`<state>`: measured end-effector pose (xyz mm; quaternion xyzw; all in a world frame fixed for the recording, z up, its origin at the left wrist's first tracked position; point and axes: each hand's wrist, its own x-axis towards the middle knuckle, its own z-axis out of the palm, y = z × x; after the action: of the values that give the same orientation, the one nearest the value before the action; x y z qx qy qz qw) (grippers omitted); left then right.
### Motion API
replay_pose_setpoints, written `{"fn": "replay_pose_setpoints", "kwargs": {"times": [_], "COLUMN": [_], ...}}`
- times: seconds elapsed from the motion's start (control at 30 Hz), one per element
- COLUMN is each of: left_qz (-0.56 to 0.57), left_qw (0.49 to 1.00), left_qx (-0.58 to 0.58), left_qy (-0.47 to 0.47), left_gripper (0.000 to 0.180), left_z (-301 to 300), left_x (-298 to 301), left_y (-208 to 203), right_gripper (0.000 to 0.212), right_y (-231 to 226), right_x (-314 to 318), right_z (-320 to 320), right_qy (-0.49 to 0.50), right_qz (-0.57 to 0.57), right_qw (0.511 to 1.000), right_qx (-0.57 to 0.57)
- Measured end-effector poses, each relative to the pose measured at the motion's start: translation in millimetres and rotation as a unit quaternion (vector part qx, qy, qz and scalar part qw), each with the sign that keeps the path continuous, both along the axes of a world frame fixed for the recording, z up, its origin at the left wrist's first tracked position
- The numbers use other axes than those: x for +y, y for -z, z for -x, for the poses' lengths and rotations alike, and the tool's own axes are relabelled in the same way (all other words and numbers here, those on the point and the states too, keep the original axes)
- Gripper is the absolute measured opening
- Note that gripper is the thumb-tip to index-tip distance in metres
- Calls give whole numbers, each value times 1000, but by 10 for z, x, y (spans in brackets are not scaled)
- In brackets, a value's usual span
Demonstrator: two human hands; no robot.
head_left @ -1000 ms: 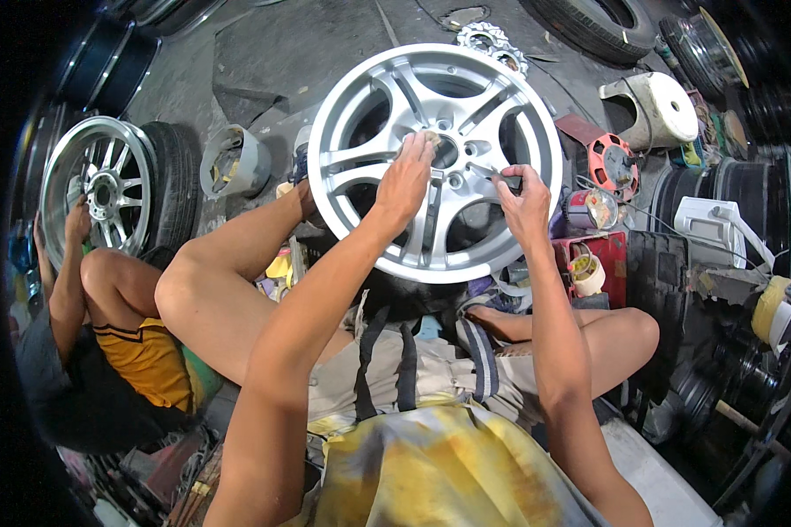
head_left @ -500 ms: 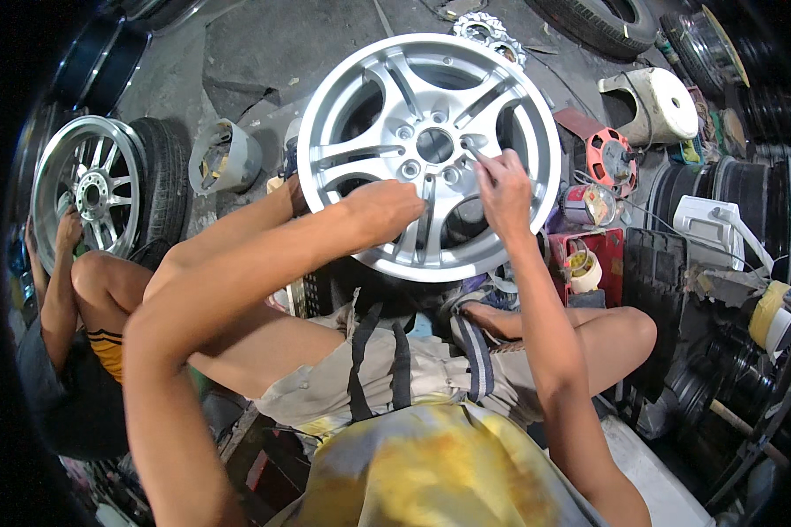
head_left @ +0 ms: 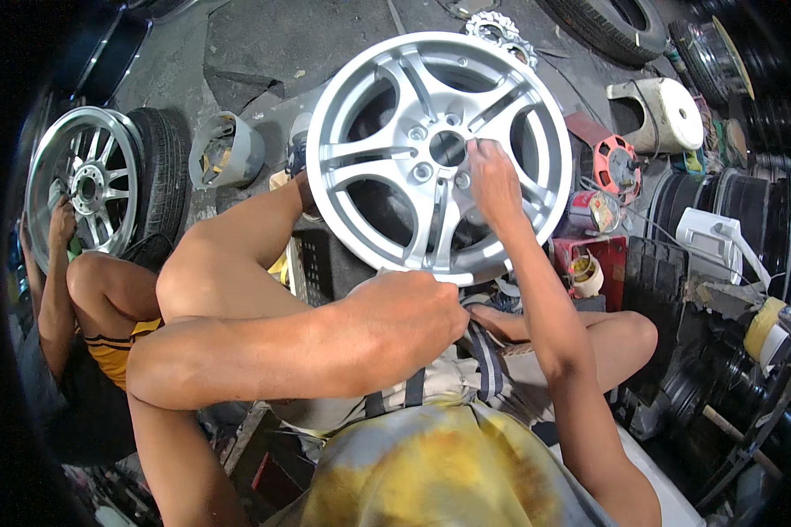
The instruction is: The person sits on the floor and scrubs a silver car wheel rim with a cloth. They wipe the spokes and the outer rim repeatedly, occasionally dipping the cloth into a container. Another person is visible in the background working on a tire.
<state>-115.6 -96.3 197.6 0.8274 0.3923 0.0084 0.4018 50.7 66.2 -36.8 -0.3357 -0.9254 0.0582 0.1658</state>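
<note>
A silver alloy wheel rim (head_left: 336, 151) with paired spokes and a round centre hole lies face up in front of my knees. My right hand (head_left: 496, 186) rests at its hub, right of the centre hole, fingers pinched together by a lug hole. Whatever they grip is too hidden to name. My left hand (head_left: 406, 323) is closed in a fist over my lap, just nearer than the rim's lower edge. It faces away from me, so anything inside it is out of sight.
At left, another person's hand (head_left: 61, 220) works on a second silver rim (head_left: 35, 189) beside a black tyre (head_left: 163, 176). A grey bucket (head_left: 246, 154) stands between. To the right are a white stool (head_left: 681, 121), an orange reel (head_left: 618, 162), a paint can (head_left: 582, 213) and a red box (head_left: 615, 255).
My left hand has come off the rim's lower spokes, back toward my body. My right hand has shifted slightly, staying by the hub. The rim appears a little farther right in view.
</note>
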Motion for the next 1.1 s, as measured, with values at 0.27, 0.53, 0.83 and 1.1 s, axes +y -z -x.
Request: {"fn": "replay_pose_setpoints", "kwargs": {"times": [0.27, 0.53, 0.83, 1.1], "left_qz": [27, -13, -12, -1], "left_qw": [992, 985, 987, 986], "left_qx": [120, 158, 155, 164], "left_qy": [38, 64, 43, 42], "left_gripper": [8, 10, 12, 9], "left_z": [-200, -216, -214, -241], "left_x": [-20, -84, -109, -112], "left_y": [-127, -118, -107, -82], "right_gripper": [41, 43, 48, 48], "right_y": [-79, -103, -22, -64], "right_x": [-7, -283, -294, -306], "right_z": [23, 63, 150, 174], "right_qy": [-17, -73, -112, -111], "right_qz": [-5, 16, -4, -5], "right_qw": [1000, 993, 992, 991], "right_qx": [6, -93, -63, -71]}}
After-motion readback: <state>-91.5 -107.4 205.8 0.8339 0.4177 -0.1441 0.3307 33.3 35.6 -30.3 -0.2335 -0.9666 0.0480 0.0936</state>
